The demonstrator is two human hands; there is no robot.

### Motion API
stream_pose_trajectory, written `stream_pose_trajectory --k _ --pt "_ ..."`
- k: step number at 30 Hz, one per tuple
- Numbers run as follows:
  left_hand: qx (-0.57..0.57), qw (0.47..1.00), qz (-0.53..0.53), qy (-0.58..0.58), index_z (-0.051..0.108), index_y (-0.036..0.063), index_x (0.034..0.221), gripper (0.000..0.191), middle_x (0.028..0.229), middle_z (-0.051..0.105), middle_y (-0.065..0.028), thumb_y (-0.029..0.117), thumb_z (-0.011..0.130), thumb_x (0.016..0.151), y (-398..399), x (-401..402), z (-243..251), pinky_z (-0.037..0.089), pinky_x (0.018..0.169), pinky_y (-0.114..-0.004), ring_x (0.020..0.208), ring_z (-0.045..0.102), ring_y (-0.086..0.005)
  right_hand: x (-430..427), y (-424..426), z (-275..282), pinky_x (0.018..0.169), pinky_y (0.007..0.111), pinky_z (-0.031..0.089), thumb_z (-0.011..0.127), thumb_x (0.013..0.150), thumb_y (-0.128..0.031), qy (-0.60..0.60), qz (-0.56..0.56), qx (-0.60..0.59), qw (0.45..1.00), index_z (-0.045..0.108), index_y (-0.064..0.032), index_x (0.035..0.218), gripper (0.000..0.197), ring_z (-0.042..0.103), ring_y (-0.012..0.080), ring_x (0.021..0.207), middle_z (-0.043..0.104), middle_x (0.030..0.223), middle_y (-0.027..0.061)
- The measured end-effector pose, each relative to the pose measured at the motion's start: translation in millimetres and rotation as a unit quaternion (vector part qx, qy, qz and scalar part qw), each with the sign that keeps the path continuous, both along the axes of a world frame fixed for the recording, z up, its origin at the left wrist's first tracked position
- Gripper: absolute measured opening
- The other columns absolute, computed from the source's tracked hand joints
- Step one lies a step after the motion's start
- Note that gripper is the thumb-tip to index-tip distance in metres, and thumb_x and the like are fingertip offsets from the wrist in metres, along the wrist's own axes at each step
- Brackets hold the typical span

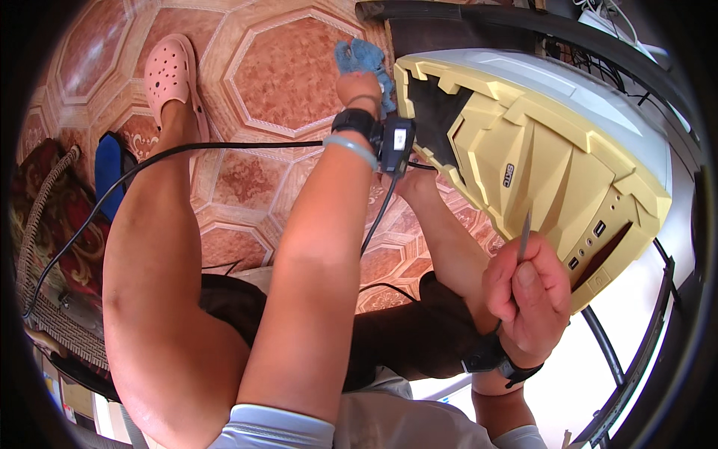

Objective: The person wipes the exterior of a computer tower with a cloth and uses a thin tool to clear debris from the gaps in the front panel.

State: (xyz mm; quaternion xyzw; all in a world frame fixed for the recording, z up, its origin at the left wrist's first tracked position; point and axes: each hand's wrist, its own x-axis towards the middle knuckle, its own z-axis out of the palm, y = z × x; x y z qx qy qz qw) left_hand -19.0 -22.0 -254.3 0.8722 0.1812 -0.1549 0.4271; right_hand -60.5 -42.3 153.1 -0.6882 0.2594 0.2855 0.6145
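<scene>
A desktop computer case with a yellow moulded front panel (538,151) and a pale side panel (561,84) stands in front of me on the right. My left hand (359,88) reaches forward past the panel's far end, gripping a blue cloth (364,56). Its fingers are mostly hidden. In front of the ports (587,242) is my right hand (527,286), closed around a thin pointed metal tool (525,233). The tip points away from me, over the panel; whether it touches cannot be told. A dark opening (435,106) shows at the panel's far end.
Black cables (241,145) run from the left wrist device (397,145) across my leg. A black curved metal frame (493,14) borders the case. Wires (606,70) tangle behind it. A pink clog (169,78) is on my foot, over patterned flooring (297,73).
</scene>
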Motion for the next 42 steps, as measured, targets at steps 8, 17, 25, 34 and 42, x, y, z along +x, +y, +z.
stream_pose_trajectory --k 8,17,25,34,42 --pt "-0.270 0.906 0.324 0.047 0.055 0.0014 0.062 0.007 0.059 0.056 -0.0139 0.008 0.058 0.061 -24.2 9.5 74.2 0.043 0.055 -0.031 0.056 0.055 -0.0236 -0.2 -0.5 -5.6 0.041 0.016 0.020 0.039 0.083 -0.016 0.018 -0.005 -0.011 1.000 0.044 0.0071 0.079 0.024 0.028 0.0034 0.043 0.040 0.058 0.0021" --pt "-0.204 0.933 0.295 0.033 0.055 -0.0001 0.062 0.007 0.062 0.056 -0.0168 0.007 0.057 0.061 -27.4 19.8 83.7 0.044 0.058 -0.032 0.059 0.055 -0.0292 -0.5 5.3 1.5 0.040 0.017 0.022 0.038 0.080 -0.008 0.011 -0.035 -0.056 0.998 0.044 0.0086 0.075 0.019 0.030 0.0034 0.043 0.042 0.057 0.0044" --pt "-0.320 0.890 0.321 0.039 0.056 -0.0015 0.062 0.006 0.058 0.056 -0.0138 0.004 0.057 0.061 -26.8 11.1 86.6 0.043 0.054 -0.028 0.056 0.056 -0.0206 -4.4 6.0 4.7 0.038 0.017 0.022 0.040 0.080 -0.012 0.003 -0.014 0.010 1.000 0.045 0.0097 0.076 0.022 0.030 0.0031 0.041 0.044 0.057 0.0068" --pt "-0.217 0.898 0.380 0.042 0.051 -0.0016 0.060 0.004 0.060 0.054 -0.0167 0.002 0.054 0.061 -38.1 18.5 105.3 0.043 0.056 -0.033 0.057 0.054 -0.0289 0.2 4.2 -1.3 0.039 0.017 0.022 0.039 0.081 -0.014 0.000 -0.010 -0.021 1.000 0.044 0.0092 0.076 0.024 0.029 0.0037 0.042 0.043 0.057 0.0056" --pt "-0.015 0.989 0.104 0.102 0.058 0.0008 0.078 0.017 0.080 0.058 -0.0177 0.012 0.056 0.065 -3.7 14.9 29.6 0.044 0.061 -0.031 0.072 0.057 -0.0302 -0.4 10.6 0.8 0.040 0.017 0.022 0.040 0.081 -0.013 0.000 -0.006 0.008 1.000 0.044 0.0087 0.077 0.023 0.029 0.0039 0.043 0.042 0.058 0.0043"
